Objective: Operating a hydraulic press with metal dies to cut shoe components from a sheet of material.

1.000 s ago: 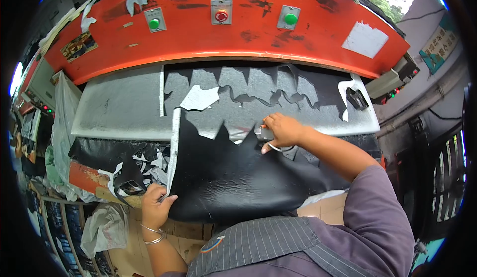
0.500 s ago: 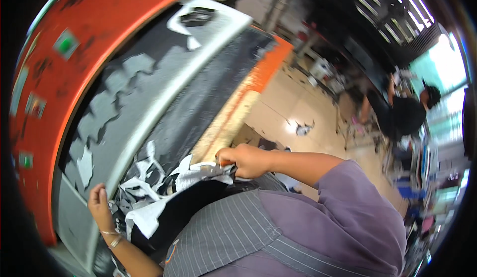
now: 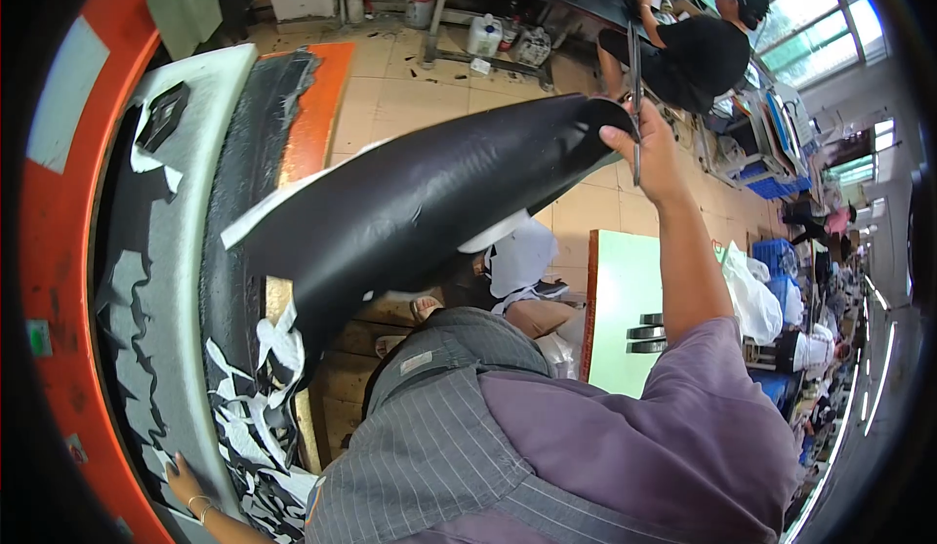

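While the right hand (image 3: pixel 652 149) is holding one end of the black sheet (image 3: pixel 420 188) at 2 o'clock, the rest is sagging through the middle toward 8 o'clock. Because only this grip is visibly supporting that end, I judge that the sheet could be slipping or creasing there; its low end, hanging close to the heap of scraps (image 3: pixel 246 443), could be catching some pieces. Thumb and fingers are pressing together on the sheet, and a thin dark strip (image 3: pixel 636 66) is seemingly sharing the grip. At 8 o'clock, the left hand (image 3: pixel 183 488) is reaching over the grey board (image 3: pixel 166 281); whether it is spreading or pinching, I cannot tell.
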A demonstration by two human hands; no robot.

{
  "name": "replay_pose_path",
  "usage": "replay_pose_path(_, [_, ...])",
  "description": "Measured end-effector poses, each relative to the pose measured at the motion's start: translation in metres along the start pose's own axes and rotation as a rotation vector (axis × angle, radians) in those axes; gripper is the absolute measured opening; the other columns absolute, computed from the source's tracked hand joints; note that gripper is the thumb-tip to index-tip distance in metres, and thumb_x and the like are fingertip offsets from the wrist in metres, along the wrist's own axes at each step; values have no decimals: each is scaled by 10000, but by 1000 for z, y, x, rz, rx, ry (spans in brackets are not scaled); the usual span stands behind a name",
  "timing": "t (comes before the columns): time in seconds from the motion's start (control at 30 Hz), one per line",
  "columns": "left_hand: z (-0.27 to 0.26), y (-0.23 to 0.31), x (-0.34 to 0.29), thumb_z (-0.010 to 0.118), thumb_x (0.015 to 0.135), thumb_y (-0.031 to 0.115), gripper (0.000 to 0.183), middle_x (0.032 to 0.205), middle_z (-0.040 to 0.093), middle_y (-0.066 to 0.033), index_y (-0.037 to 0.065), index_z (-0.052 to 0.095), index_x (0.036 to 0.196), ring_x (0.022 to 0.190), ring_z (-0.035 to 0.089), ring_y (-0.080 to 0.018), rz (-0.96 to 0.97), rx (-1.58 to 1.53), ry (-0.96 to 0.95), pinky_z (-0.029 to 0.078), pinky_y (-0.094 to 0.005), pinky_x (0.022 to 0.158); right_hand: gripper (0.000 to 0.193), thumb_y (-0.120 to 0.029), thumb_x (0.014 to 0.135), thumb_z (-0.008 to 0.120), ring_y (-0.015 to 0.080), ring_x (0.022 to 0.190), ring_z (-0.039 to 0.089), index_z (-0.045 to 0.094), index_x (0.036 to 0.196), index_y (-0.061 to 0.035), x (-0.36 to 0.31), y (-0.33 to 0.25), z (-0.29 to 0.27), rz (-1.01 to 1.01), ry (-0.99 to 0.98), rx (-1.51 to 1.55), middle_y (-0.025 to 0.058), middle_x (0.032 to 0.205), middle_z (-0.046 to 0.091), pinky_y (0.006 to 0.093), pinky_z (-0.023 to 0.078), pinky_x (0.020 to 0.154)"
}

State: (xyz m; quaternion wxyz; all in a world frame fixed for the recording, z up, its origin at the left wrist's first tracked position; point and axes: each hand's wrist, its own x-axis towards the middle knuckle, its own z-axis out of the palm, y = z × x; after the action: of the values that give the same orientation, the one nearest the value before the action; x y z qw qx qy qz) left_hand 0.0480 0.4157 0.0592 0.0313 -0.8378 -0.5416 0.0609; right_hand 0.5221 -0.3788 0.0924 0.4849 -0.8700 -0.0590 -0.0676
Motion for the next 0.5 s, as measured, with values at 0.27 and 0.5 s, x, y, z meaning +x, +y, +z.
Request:
replay_pose_path(0.27, [0, -9, 24, 499, 943, 369, 515, 1187, 591, -273, -78, 572, 1190, 1099, 565, -411, 28, 118, -21, 437, -408, 940, 284, -181, 794, 744, 106, 688, 438, 527, 903, -35, 24, 39, -55, 0, 327, -112, 6, 753, 499, 268, 390, 630])
replay_pose_path(0.5, [4, -27, 46, 476, 951, 349, 468, 1134, 614, -269, -45, 597, 1173, 1028, 588, -433, 80, 239, 76, 471, -432, 878, 301, -172, 793, 744, 232, 674, 555, 515, 950, -56, -17, 143, 40, 169, 119, -230, 107, 733, 583, 366, 454, 634])
